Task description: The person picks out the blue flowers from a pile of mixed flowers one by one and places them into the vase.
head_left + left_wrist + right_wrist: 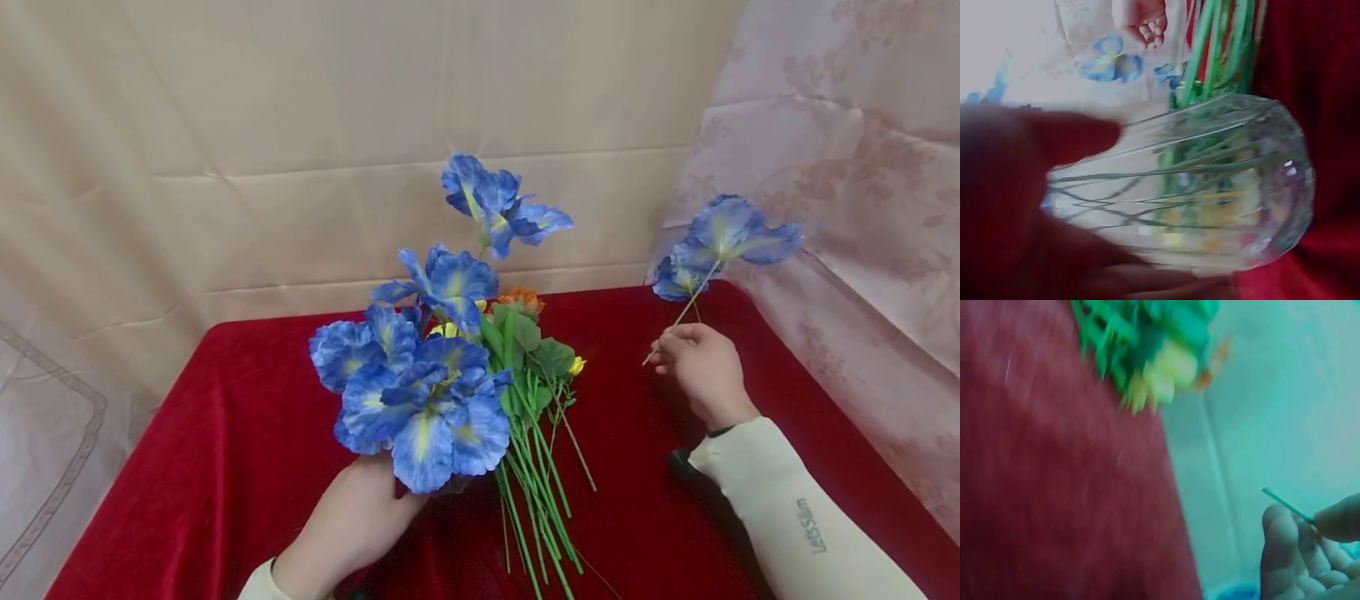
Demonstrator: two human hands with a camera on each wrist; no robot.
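Note:
My left hand grips a clear glass vase, which in the head view is mostly hidden under blue iris-like flowers. Thin stems run down inside the glass in the left wrist view. Out to the right, my right hand pinches the stem of a blue iris spray between thumb and fingers. A short end of that stem sticks out past the fingertips. The spray's blooms point up and away over the table's far right corner.
Beside the vase lies a bunch of long green stems with leaves. An orange flower and a small yellow flower show among them. Red velvet cloth covers the table; a beige curtain hangs behind.

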